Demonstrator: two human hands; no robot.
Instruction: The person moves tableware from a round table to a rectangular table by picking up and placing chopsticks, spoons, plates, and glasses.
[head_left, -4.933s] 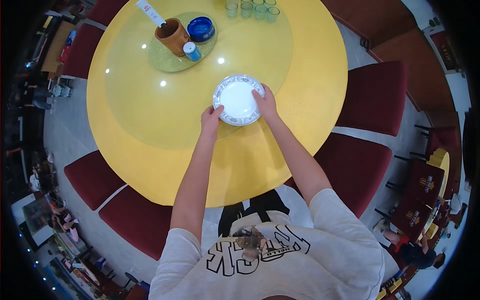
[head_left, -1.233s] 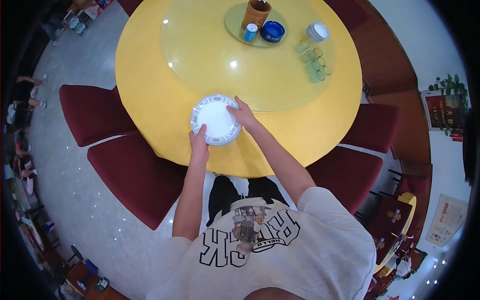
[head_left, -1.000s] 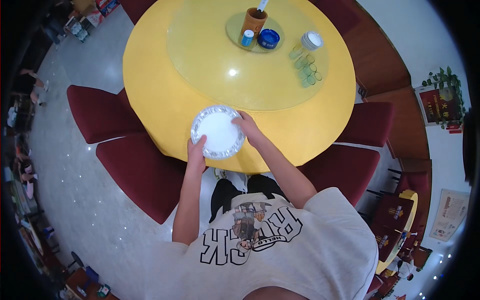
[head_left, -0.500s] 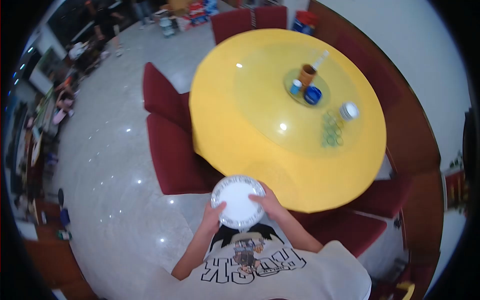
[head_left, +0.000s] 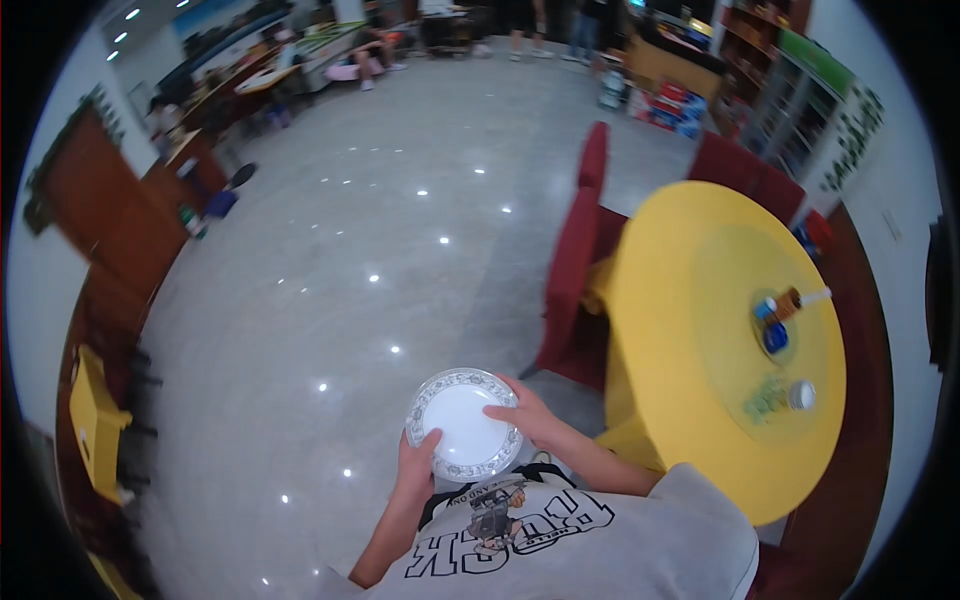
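Head view: white plate (head_left: 460, 425) with a patterned rim, held out in front of the shirt (head_left: 620, 545), over the shiny grey floor (head_left: 300, 240), apart from the bench (head_left: 665, 330). Looks close to level. Could be the top one of a stack; rim edge too soft to be sure.

Left hand (head_left: 416, 465) on the near left side, right hand (head_left: 528, 412) on the right. Fingers of both clamped on the plate, thumbs lying over the top face; the remaining fingers mostly hidden underneath, so depth of support cannot be told.

Main risk, my judgement: a drop onto hard floor, no bench below to catch it. Smooth glaze under the thumbs is the likely cause, worse if one hand eases off and the rim tips. If others sit beneath, a tilt might let them slide against each other.

Second risk: a knock. Red chair (head_left: 575, 260) stands ahead on the right, beside the bench; a wide swing that way could catch its back or the bench edge and chip the rim.

Glasses (head_left: 765, 400) on the bench are well apart from the hands; little danger there.
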